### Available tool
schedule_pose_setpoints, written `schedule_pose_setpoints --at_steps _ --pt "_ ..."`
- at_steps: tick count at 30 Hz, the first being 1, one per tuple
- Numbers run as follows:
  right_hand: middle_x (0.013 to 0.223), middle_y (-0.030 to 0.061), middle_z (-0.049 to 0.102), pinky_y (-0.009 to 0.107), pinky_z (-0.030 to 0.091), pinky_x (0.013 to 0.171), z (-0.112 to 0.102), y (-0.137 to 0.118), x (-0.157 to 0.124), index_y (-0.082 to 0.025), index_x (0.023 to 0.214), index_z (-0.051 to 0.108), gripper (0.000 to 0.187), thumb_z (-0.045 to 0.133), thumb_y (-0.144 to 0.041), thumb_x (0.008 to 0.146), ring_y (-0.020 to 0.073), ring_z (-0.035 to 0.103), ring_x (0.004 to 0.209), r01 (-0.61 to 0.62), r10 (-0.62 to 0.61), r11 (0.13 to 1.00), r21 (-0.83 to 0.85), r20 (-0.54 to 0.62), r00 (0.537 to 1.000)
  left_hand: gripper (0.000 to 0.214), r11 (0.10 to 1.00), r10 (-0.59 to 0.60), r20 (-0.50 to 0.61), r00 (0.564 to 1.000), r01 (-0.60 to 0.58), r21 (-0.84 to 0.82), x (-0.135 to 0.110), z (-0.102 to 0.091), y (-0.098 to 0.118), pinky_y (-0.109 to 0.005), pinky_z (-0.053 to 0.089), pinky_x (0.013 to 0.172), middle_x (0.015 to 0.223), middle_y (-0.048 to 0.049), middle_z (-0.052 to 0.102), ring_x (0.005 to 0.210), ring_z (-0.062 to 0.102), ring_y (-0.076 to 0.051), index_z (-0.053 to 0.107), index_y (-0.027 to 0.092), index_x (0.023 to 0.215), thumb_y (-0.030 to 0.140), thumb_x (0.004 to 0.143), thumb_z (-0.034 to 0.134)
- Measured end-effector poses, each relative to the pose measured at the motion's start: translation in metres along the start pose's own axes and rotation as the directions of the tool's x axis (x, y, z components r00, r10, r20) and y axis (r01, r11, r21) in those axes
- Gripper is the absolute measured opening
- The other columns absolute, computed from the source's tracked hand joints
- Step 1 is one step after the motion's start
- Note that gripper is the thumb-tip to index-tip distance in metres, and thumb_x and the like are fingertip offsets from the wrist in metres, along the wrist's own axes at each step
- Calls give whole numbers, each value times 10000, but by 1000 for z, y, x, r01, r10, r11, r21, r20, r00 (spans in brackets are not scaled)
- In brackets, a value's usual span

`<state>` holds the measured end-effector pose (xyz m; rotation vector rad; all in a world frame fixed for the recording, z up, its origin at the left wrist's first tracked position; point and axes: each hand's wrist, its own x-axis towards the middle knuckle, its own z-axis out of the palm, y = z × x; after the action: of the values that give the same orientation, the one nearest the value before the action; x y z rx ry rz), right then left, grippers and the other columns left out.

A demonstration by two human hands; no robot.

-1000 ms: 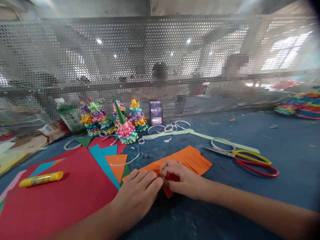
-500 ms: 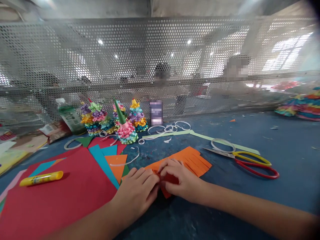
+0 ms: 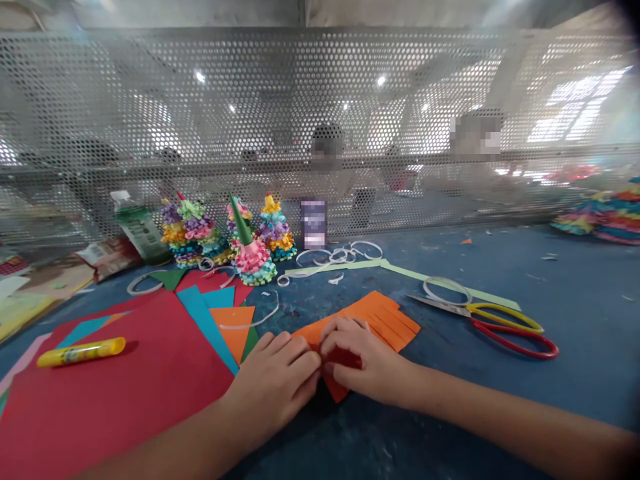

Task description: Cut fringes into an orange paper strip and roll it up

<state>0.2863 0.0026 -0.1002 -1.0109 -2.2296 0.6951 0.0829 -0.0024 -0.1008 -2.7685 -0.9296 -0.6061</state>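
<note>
Hands closed, left hand point(image 3: 273, 380) and right hand point(image 3: 363, 363) pinching one end of the fringed orange paper strip point(image 3: 375, 319) near the worktop's point(image 3: 500, 413) near edge | fringe cut | I see most strip still flat

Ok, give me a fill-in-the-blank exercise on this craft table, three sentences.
The left hand and right hand pinch a sheet of orange paper, cut into a ____ along its far edge. A cylindrical yellow glue stick lies on a sheet of red paper, to the ____ of the hands. Metal scissors with yellow and red handles lie on the ____ tabletop.

fringe; left; blue
</note>
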Motion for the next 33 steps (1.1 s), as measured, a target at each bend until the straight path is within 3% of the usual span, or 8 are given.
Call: schedule_pose_setpoints --at_steps 7,16,26,33 --pt "909 -20 570 372 359 891 -2 1 1 -208 787 547 104 574 -115 824 151 514 922 -25 24 1000 19 40 999 84 999 -19 23 1000 20 -45 -2 1 1 -329 305 697 902 -9 590 792 470 -196 508 201 952 213 940 426" --pt "914 -2 601 394 370 885 2 7 0 -212 824 551 94 591 -128 809 166 537 923 43 -42 998 52 -18 999 162 999 30 2 1000 -30 39 1 -1 2 -333 282 665 829 -7 582 727 433 -192 540 199 880 233 955 401" --pt "964 12 605 401 364 912 0 3 3 -192 767 554 116 578 -80 790 155 556 930 21 -22 999 34 20 1000 98 999 24 -16 1000 -23 43 -2 -1 4 -347 309 721 938 -21 590 816 466 -208 531 200 957 225 938 438" --pt "920 2 591 378 381 884 -1 2 2 -194 801 543 79 568 -129 837 149 543 902 2 -2 999 51 3 1000 154 997 16 -49 999 -12 82 -2 -2 2 -343 307 714 904 -18 582 792 453 -200 545 203 877 237 947 412"
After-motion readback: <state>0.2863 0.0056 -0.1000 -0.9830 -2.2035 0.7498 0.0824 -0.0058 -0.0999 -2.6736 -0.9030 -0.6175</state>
